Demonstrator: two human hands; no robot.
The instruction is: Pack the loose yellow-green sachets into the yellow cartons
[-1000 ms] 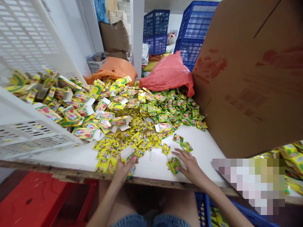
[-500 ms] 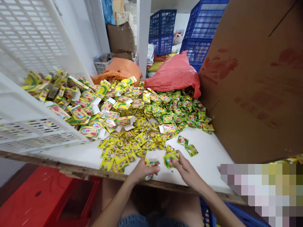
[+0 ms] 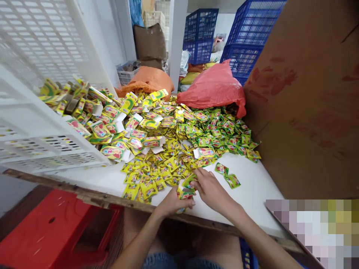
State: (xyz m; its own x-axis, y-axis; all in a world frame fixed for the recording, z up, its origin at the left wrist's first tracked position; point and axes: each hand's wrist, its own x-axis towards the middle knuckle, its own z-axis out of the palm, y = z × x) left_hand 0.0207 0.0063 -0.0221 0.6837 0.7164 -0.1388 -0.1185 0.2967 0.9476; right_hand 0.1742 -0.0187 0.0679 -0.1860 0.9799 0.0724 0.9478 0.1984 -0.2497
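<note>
the left hand, over the near edge of the white tabletop, is curled part-way around a small printed carton, thumb along the near side and the other fingers mostly out of sight behind it. the right hand is nearly closed, its thumb and fingertips pinching a green-and-yellow sachet right at the carton's upper end; whether the sachet's tip is inside, i can't tell. the carton looks to be thin card, very light and stiff along its folds but easily crushed, so a loose hold low on the side walls should suit it, leaving the upper end free. the sachet looks light, soft and rather slick, liable to buckle if pushed from far back, so a pinch close to its leading edge should keep it straighter. two green sachets lie end to end beyond the right hand, yellow sachets are heaped left of the carton, and loose cartons spill from the white plastic crate.
</note>
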